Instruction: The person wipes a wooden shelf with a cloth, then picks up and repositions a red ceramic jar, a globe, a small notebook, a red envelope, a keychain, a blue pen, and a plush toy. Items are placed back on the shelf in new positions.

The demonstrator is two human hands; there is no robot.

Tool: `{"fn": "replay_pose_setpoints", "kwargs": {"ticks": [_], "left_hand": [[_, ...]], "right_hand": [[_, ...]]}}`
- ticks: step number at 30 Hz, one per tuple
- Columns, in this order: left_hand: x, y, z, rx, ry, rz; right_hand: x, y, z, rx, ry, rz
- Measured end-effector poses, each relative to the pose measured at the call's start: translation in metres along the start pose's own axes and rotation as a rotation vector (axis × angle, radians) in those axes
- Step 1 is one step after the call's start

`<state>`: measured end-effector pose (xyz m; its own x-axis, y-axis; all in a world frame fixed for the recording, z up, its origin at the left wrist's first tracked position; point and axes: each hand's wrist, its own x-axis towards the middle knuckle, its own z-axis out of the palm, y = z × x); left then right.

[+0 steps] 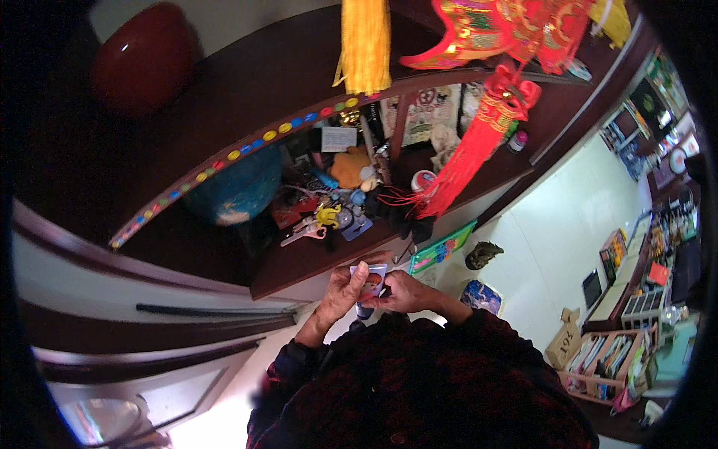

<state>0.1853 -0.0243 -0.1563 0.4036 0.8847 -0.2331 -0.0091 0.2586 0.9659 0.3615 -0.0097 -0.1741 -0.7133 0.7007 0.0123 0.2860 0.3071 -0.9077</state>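
Both hands meet in front of the body, just below the edge of a dark wooden shelf (359, 252). My left hand (339, 292) grips a small flat picture card (373, 280), its thumb lying over the card's left side. My right hand (406, 292) holds the card's right edge, fingers bent. Whether it is one card or a stack, I cannot tell. On the shelf beyond the hands lie a pair of pink-handled scissors (305, 234), a yellow toy figure (328, 216), an orange plush toy (349, 168) and a blue globe (241, 185).
Red tassels (460, 163) and a yellow tassel (366, 45) hang over the shelf. A green-framed picture (443, 247) leans below its right end. On the floor at right stands a blue patterned object (481, 297). Farther right, a pink rack (594, 387) holds books or papers.
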Motion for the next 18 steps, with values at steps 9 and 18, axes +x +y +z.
{"fn": "replay_pose_setpoints", "kwargs": {"ticks": [9,18], "left_hand": [[0.017,-0.028,-0.004,0.195,0.009,0.156],[0.051,-0.051,0.014,0.221,0.219,0.148]], "right_hand": [[-0.098,0.033,-0.094,0.162,0.599,0.169],[-0.107,0.188,-0.309,-0.599,1.23,0.296]]}}
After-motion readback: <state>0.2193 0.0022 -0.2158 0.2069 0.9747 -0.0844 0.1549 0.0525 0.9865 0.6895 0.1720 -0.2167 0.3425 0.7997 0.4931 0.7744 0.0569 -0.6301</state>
